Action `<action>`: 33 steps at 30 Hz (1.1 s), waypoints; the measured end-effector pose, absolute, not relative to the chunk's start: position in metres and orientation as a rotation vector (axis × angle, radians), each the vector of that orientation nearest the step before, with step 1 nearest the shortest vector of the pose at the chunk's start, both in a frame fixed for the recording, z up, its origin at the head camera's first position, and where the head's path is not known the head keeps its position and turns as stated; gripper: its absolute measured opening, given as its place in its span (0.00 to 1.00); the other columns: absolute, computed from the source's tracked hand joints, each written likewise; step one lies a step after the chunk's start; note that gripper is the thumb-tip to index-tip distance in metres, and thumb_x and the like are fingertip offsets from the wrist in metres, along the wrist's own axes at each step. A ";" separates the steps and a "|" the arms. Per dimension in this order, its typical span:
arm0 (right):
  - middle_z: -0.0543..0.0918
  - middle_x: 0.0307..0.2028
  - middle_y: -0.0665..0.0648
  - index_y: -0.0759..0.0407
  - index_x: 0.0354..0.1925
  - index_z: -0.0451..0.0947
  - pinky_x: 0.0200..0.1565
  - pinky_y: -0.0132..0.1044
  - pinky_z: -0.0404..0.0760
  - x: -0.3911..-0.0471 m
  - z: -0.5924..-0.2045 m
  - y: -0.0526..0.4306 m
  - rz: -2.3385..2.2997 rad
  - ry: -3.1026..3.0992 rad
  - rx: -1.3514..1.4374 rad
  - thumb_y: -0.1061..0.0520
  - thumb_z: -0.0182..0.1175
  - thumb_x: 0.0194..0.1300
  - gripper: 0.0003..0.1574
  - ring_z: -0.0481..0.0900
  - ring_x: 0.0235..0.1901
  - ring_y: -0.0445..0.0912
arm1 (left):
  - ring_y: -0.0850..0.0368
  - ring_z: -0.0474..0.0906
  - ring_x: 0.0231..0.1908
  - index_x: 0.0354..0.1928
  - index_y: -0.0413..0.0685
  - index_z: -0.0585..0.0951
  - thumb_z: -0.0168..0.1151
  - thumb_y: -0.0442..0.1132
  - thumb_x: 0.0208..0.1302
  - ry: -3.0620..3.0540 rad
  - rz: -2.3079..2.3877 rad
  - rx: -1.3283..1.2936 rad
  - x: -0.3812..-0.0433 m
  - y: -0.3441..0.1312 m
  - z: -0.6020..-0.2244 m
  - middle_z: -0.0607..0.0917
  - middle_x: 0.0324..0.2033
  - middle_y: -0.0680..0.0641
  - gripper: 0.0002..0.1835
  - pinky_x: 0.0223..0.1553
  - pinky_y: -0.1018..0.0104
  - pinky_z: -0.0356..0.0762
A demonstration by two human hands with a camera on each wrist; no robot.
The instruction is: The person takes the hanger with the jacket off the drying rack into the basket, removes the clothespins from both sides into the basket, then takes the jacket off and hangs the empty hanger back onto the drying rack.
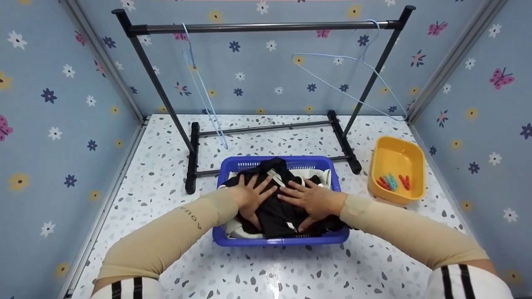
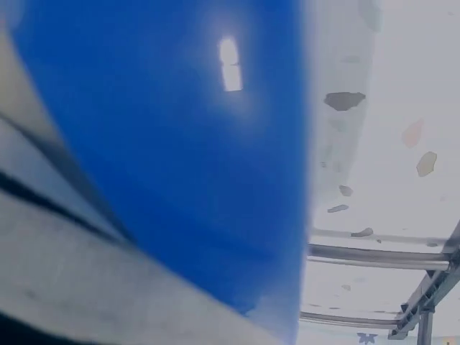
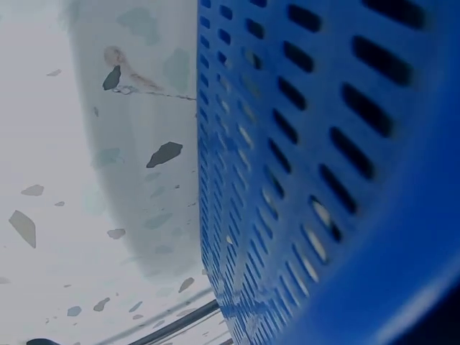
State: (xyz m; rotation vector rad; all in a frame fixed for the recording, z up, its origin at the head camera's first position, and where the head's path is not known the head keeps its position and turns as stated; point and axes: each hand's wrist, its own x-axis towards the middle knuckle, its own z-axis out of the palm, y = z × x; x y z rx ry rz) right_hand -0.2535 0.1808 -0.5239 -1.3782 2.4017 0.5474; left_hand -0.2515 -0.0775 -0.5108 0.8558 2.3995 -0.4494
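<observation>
A blue plastic basket (image 1: 282,241) stands on the floor, filled with black clothing (image 1: 275,214) and some pale cloth (image 1: 237,229) showing at its edges. Flat on the black clothing, fingers spread, rests my left hand (image 1: 250,199). My right hand (image 1: 314,201) presses on the same pile to the right, its fingers also spread and pointing inward. A white label patch (image 1: 276,177) shows on the cloth between the hands. Close up, the left wrist view has the basket's smooth rim (image 2: 172,144), and the right wrist view its slotted wall (image 3: 287,144). Neither wrist view shows the fingers.
Behind the basket stands a black clothes rack (image 1: 266,28). Two light blue hangers hang from it, a left hanger (image 1: 203,87) turned edge-on and a right hanger (image 1: 332,85). A yellow tub (image 1: 397,153) with several red and teal clothespins (image 1: 390,182) sits at the right. Patterned walls enclose the sides.
</observation>
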 end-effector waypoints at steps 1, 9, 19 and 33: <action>0.48 0.94 0.55 0.50 0.94 0.44 0.88 0.67 0.59 -0.254 -0.525 0.180 0.555 2.401 -1.379 0.14 0.58 0.72 0.74 0.50 0.92 0.60 | 0.35 0.35 0.93 0.94 0.66 0.34 0.66 0.83 0.66 2.396 -0.450 0.847 -0.252 -0.077 -0.511 0.30 0.94 0.49 0.71 0.90 0.25 0.45; 0.45 0.94 0.56 0.50 0.94 0.42 0.89 0.68 0.55 -0.263 -0.524 0.181 0.446 2.377 -1.359 0.15 0.60 0.72 0.74 0.47 0.93 0.61 | 0.33 0.36 0.93 0.94 0.66 0.34 0.68 0.83 0.64 2.385 -0.391 0.865 -0.259 -0.083 -0.510 0.30 0.94 0.49 0.73 0.89 0.23 0.43; 0.51 0.93 0.59 0.48 0.93 0.48 0.87 0.74 0.54 -0.266 -0.497 0.186 0.031 2.412 -1.334 0.22 0.75 0.64 0.77 0.49 0.92 0.65 | 0.32 0.43 0.92 0.94 0.61 0.44 0.77 0.77 0.60 2.451 -0.119 1.019 -0.269 -0.106 -0.488 0.41 0.94 0.45 0.73 0.88 0.24 0.50; 0.53 0.92 0.64 0.49 0.91 0.55 0.86 0.79 0.48 -0.270 -0.444 0.215 -0.455 2.604 -1.311 0.20 0.72 0.66 0.72 0.49 0.91 0.71 | 0.32 0.43 0.92 0.93 0.60 0.52 0.69 0.77 0.68 2.656 0.296 1.026 -0.275 -0.136 -0.454 0.49 0.93 0.44 0.62 0.89 0.25 0.47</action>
